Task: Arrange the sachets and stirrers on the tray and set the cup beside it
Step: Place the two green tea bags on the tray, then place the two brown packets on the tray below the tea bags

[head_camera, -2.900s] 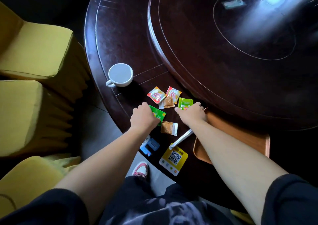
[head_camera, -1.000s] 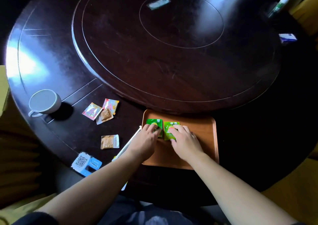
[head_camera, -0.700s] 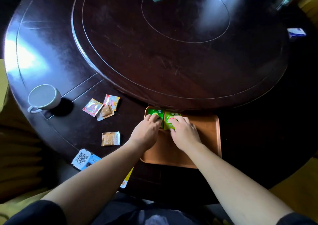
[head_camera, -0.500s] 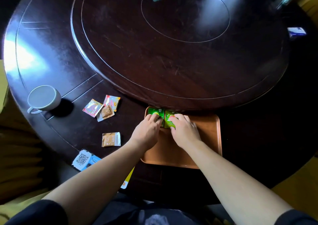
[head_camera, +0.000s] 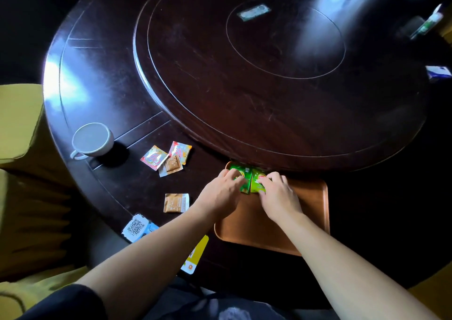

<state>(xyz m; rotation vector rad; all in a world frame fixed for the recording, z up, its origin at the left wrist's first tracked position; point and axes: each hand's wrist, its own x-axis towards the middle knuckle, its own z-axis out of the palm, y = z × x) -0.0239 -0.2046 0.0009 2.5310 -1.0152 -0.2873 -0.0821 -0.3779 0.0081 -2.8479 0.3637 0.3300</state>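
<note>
An orange-brown tray [head_camera: 310, 204] lies at the table's near edge. Two green sachets sit side by side in its far left corner. My left hand [head_camera: 220, 192] has its fingertips on the left green sachet [head_camera: 245, 174], and my right hand [head_camera: 278, 195] holds the right green sachet [head_camera: 256, 181]. On the table left of the tray lie a red-and-white sachet [head_camera: 153, 158], an orange-red sachet [head_camera: 180, 151], a brown sachet [head_camera: 171, 166] and another brown sachet [head_camera: 176, 202]. A white cup [head_camera: 91, 140] stands further left. No stirrer shows; my left arm covers that spot.
A raised round turntable [head_camera: 269, 75] fills the table's middle, its rim just behind the tray. A QR-code card [head_camera: 137, 226] and a yellow card [head_camera: 195, 253] lie at the near edge. Yellow chairs [head_camera: 22, 197] stand at the left.
Both hands carried the green sachets from the table onto the tray, then slid them up into its far left corner. The view shifted with my head.
</note>
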